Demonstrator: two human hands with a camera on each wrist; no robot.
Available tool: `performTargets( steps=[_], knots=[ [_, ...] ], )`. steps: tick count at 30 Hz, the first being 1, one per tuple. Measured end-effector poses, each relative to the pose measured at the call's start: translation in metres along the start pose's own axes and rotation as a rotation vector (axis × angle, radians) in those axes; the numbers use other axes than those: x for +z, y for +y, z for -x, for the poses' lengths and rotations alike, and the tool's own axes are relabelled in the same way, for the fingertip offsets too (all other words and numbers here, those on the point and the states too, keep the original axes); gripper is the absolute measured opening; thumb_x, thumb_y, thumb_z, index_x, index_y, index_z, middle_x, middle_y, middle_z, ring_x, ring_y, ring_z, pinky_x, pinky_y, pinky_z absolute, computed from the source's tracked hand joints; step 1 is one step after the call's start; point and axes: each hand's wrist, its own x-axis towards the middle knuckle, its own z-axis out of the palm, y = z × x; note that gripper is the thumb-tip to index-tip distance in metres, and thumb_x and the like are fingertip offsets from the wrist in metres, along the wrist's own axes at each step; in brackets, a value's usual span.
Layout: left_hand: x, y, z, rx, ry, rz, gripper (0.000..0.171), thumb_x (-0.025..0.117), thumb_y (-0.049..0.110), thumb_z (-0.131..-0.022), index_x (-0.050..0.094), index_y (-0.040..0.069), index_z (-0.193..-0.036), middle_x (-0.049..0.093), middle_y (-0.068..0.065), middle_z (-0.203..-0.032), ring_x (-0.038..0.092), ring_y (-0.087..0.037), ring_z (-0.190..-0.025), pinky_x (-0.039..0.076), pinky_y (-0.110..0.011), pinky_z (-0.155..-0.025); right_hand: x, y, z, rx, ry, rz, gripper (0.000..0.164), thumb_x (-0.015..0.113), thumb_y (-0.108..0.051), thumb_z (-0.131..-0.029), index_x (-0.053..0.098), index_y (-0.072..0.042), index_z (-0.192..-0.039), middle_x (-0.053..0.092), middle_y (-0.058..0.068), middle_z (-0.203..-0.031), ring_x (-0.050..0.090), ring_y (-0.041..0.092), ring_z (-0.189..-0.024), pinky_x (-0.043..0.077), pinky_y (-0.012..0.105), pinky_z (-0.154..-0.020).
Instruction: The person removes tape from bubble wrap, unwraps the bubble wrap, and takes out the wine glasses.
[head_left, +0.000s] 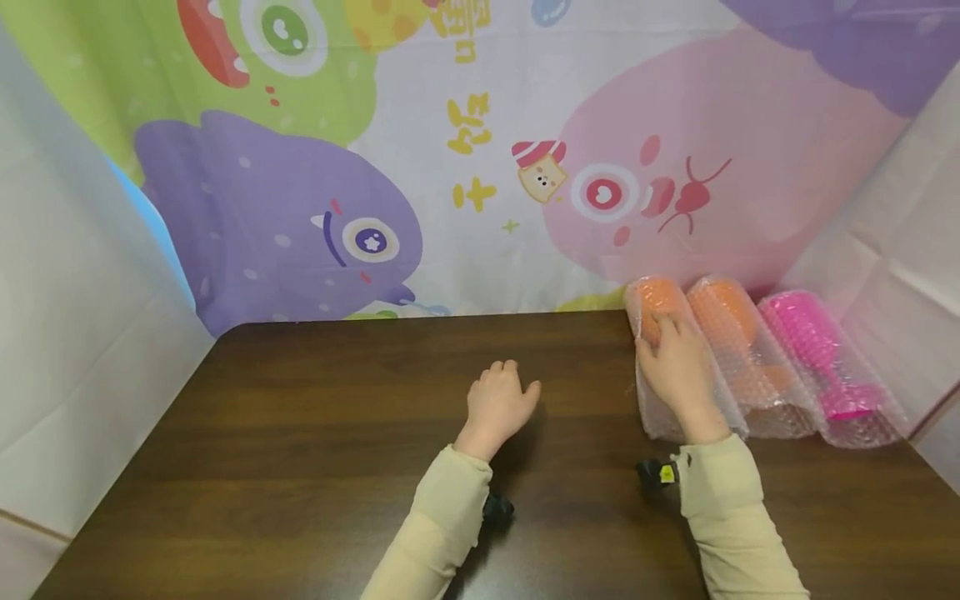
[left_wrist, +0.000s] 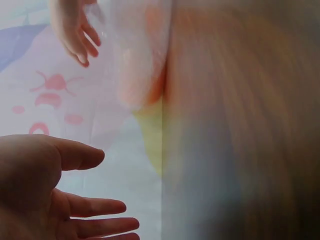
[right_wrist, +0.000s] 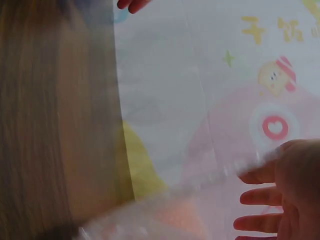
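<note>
Head view: spread fingers of the right hand (head_left: 681, 368) are held over the leftmost package (head_left: 658, 407), contact unclear; bright orange is shown through its clear bubble wrap at twelve o'clock. At nine o'clock, the left hand (head_left: 497, 407) is held, fingers spread, above the counter (head_left: 337, 433).

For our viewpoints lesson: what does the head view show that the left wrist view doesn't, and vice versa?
Head only: the bright-pink, goblet-shaped object in bubble wrap and yellow lettering.
Left wrist only: clear gaps between the fingers of the bare left hand.
Both: that hand, the bare right hand, an orange, bubble-wrapped object and the brown, wood-grain table.
</note>
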Motion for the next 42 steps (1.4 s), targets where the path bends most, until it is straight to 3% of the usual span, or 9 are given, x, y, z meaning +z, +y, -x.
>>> performTargets(
  steps=[9,15,23,29,37,42],
  knots=[
    [0.015,0.036,-0.003,0.035,-0.062,0.193,0.051,0.047,0.04,-0.091,0.049,0.005,-0.128,0.053,-0.013,-0.125,0.054,-0.028,-0.11,0.046,-0.041,-0.087,-0.013,0.021,0.001,0.118,-0.134,0.038,0.054,0.048,-0.021,-0.088,0.035,0.008,-0.133,0.04,0.038,-0.123,0.039,0.054,-0.108,0.029,0.064,-0.089],
    [0.019,0.055,-0.003,0.125,-0.126,0.208,0.058,0.043,0.044,-0.092,0.041,0.006,-0.135,0.047,-0.011,-0.133,0.05,-0.025,-0.118,0.043,-0.038,-0.093,-0.016,0.026,0.003,0.165,-0.136,0.068,0.055,0.047,-0.023,-0.088,0.035,0.013,-0.129,0.037,0.039,-0.125,0.034,0.055,-0.113,0.024,0.065,-0.093],
    [0.034,0.074,-0.004,0.168,-0.192,0.209,0.065,0.038,0.05,-0.092,0.033,0.006,-0.14,0.043,-0.009,-0.138,0.046,-0.022,-0.122,0.042,-0.033,-0.096,-0.017,0.028,0.003,0.205,-0.171,0.068,0.059,0.046,-0.025,-0.091,0.031,0.015,-0.131,0.033,0.04,-0.127,0.029,0.058,-0.115,0.023,0.066,-0.093],
    [0.038,0.081,0.0,0.208,-0.259,0.219,0.072,0.035,0.054,-0.092,0.021,0.006,-0.144,0.036,-0.01,-0.143,0.041,-0.021,-0.126,0.039,-0.031,-0.099,-0.015,0.026,0.003,0.195,-0.182,0.084,0.06,0.047,-0.026,-0.09,0.032,0.019,-0.127,0.037,0.044,-0.117,0.039,0.06,-0.101,0.033,0.067,-0.082],
    [0.039,0.083,0.001,0.256,-0.269,0.251,0.066,0.032,0.049,-0.095,0.02,0.008,-0.145,0.033,-0.006,-0.145,0.036,-0.016,-0.13,0.033,-0.028,-0.104,-0.013,0.026,0.003,0.224,-0.196,0.079,0.059,0.043,-0.029,-0.092,0.035,0.024,-0.117,0.042,0.046,-0.107,0.043,0.059,-0.094,0.038,0.064,-0.075],
    [0.041,0.081,-0.001,0.275,-0.275,0.315,0.052,0.029,0.035,-0.099,0.026,0.008,-0.143,0.035,-0.005,-0.144,0.034,-0.015,-0.131,0.029,-0.026,-0.106,-0.011,0.026,0.005,0.246,-0.218,0.085,0.062,0.039,-0.033,-0.094,0.035,0.024,-0.115,0.04,0.047,-0.108,0.043,0.06,-0.094,0.037,0.065,-0.076]
  ],
)
